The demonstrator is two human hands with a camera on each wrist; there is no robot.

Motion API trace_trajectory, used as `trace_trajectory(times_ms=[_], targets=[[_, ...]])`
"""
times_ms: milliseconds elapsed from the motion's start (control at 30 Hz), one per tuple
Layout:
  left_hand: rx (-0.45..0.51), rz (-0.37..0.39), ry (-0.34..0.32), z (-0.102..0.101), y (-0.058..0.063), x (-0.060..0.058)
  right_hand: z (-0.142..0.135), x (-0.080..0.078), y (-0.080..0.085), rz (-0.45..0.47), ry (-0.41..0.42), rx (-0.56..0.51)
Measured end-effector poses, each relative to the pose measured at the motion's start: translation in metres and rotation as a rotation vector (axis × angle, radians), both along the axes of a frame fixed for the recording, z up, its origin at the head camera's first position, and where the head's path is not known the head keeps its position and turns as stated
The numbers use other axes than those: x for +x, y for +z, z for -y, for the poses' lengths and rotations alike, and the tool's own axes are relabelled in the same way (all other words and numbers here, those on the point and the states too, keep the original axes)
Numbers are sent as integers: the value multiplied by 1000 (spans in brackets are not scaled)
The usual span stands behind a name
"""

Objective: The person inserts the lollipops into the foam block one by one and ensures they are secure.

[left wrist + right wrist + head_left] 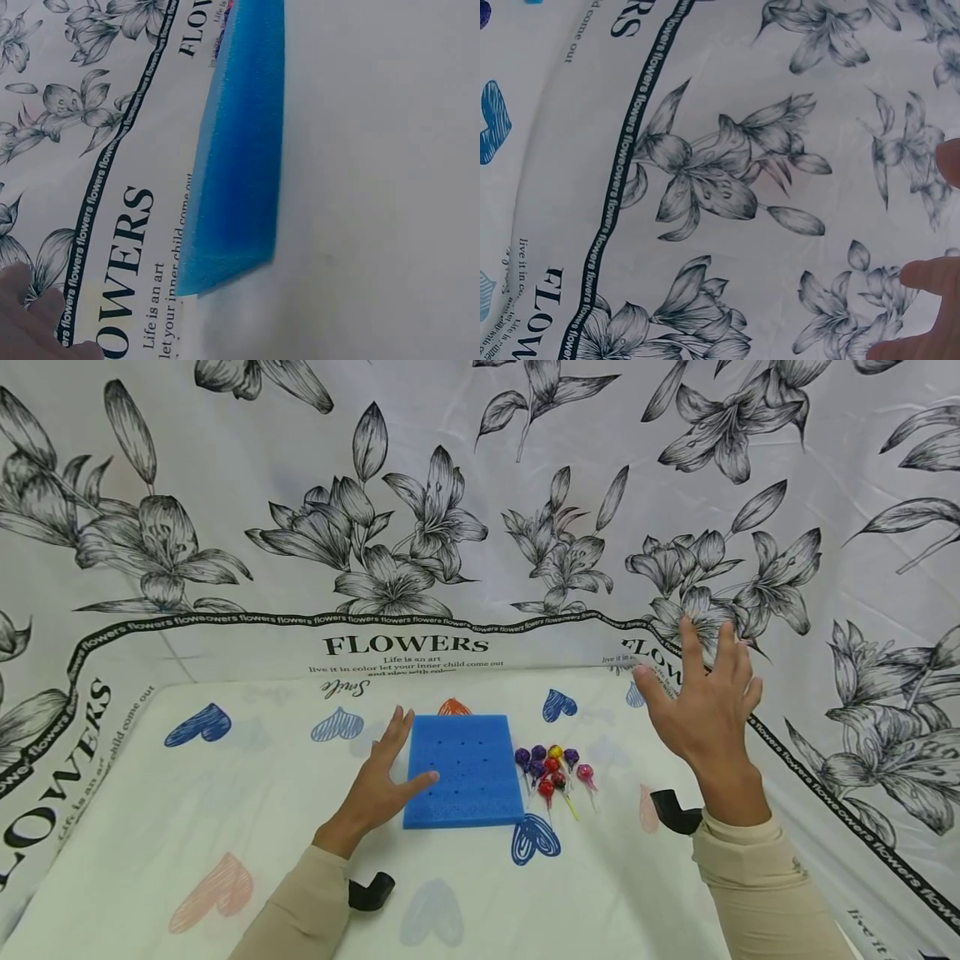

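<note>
Tabletop (285, 810): blue foam block (465, 775) near centre, face dotted with holes. Right hand (707, 718) raised, fingers spread, unladen. Left hand (377, 787) at block's left edge, fingers extended, grasping nothing. Lollipops (552, 765) clustered just right of block.

White flower-printed cloth (491, 510) hangs behind a heart-patterned table (285, 802).
</note>
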State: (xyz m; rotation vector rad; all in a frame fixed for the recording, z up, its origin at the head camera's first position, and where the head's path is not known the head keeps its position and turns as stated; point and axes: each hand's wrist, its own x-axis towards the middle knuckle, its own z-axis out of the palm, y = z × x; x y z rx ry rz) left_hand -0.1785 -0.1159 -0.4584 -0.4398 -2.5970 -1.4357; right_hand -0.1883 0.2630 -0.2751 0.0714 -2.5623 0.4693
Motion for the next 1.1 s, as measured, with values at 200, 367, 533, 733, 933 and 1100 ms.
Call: trace_trajectory(times_ms=[200,367,533,733,933,1100], targets=[[-11,74,-66,0,-15,-1,1,0,-4,0,2,7],[-15,118,-82,3,-22,-2,0,0,-7,-4,3,15],[-25,138,-94,4,-26,-4,-1,-1,-9,1,5,26],[-37,157,-120,5,-34,-6,1,-1,-9,-11,21,34],[-78,155,-145,7,-40,-5,4,-3,-11,-20,35,37],[-109,150,-148,6,-42,-6,7,-3,-11,-24,48,27]])
